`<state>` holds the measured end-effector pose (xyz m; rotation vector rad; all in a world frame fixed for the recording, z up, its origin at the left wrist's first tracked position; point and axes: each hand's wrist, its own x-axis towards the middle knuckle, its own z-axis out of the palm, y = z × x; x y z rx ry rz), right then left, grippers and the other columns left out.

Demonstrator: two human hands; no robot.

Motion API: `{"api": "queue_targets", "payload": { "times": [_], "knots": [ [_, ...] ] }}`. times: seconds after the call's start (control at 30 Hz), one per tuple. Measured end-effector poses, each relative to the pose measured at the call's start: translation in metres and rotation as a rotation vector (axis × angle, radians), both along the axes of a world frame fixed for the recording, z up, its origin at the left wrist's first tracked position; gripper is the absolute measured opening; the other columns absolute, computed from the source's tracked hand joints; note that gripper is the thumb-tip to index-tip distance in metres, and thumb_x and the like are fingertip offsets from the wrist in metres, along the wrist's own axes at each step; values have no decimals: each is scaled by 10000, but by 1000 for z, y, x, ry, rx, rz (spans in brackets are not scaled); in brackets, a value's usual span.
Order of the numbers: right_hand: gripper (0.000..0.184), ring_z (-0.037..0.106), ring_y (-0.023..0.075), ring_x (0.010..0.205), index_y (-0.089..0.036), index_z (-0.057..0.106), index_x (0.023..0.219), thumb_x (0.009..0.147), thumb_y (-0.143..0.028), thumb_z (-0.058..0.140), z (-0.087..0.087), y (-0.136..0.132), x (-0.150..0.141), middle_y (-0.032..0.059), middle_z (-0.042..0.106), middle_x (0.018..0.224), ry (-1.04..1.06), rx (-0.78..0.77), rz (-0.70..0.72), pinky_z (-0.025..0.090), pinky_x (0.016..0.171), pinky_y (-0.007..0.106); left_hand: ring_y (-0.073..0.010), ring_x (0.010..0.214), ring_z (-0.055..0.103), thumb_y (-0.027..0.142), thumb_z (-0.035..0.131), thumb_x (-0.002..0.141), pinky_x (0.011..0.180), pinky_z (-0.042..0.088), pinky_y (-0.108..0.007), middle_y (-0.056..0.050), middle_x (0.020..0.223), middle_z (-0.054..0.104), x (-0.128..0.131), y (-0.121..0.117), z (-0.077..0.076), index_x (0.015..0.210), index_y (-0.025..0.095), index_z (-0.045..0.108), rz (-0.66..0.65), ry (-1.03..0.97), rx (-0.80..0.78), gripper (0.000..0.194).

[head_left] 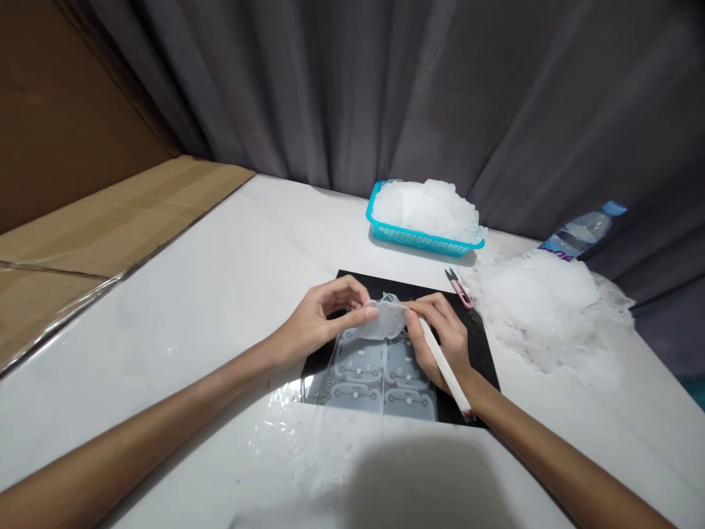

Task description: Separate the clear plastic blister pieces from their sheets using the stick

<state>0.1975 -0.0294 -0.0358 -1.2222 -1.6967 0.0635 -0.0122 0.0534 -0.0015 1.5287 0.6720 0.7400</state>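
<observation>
My left hand (pixel 319 317) is closed, its thumb and fingers pinching one side of a thin, translucent silicone-like piece (pixel 385 325). At the piece's other edge is my right hand (pixel 450 339), thumb and forefinger pressed against it. A white, pen-like tool (pixel 443 365) lies in that same hand, its lower end pointing toward me; its tip is hidden by the fingers. Curled strips stand up behind the piece. Below both hands, a translucent molded sheet (pixel 360 369) with rounded panels lies over a black mat (pixel 487 364).
Pink-handled thread snips (pixel 460 289) rest at the mat's upper right. Behind stands a turquoise basket (pixel 421 241) heaped with white translucent pieces. A loose pile of clear scraps (pixel 551 305) and a plastic bottle (pixel 581 231) are on the right. Cardboard (pixel 132 202) borders the table's left.
</observation>
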Motion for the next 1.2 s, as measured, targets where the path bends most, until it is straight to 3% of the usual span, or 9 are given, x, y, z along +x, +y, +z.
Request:
{"api": "queue_targets", "payload": {
  "times": [0.17,0.93,1.07,1.2],
  "knots": [
    [251,661,187,880,-218,744,1138,1052,-205,508,-1,2,1,70,654,967,56,-69,3,556,802,332,-130,756,600,371,802,881,695,463,-258,4,830,645,0,1,0,918,179,615,-16,-27,-151,270],
    [282,655,182,908,-218,756,1150,1067,-204,487,-2,5,0,64,644,972,101,-107,17,529,832,324,-129,774,623,321,784,912,730,458,-257,-15,828,701,-2,7,-11,910,173,641,-31,-40,-183,206],
    [278,654,184,919,-221,755,1151,1069,-212,489,-4,5,0,62,648,974,96,-113,16,527,839,329,-100,667,580,361,772,926,652,453,-234,2,768,674,-3,8,-11,918,171,624,-70,-32,-181,241],
    [279,657,185,919,-216,753,1147,1070,-213,485,-4,4,0,61,650,972,88,-119,17,530,840,329,-116,690,607,388,768,928,616,481,-224,-6,781,670,-3,8,-10,923,173,615,-66,-20,-196,263]
  ]
}}
